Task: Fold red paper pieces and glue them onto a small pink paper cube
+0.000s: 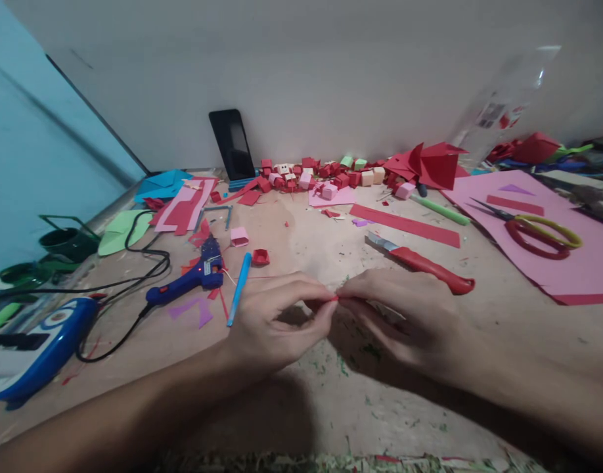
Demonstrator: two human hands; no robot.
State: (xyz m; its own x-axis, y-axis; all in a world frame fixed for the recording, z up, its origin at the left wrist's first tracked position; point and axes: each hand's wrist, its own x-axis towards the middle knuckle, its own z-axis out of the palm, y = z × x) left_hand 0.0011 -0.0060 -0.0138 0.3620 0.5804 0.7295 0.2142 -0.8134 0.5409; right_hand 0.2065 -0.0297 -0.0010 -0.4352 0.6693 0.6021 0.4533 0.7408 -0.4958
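Note:
Low over the middle of the table, my left hand and my right hand meet at the fingertips. Both pinch a tiny bit of red paper, mostly hidden by the fingers. Just beyond my left hand lie a blue pen, a small red paper box and a pink paper box. A blue glue gun rests farther left, its black cord trailing. Behind my right hand is a craft knife with a red handle, and past it a red paper strip.
Several small paper cubes are piled along the wall near a leaning phone. On the right, scissors lie on pink paper, with a clear plastic bottle behind. A blue-and-white case sits at the left edge.

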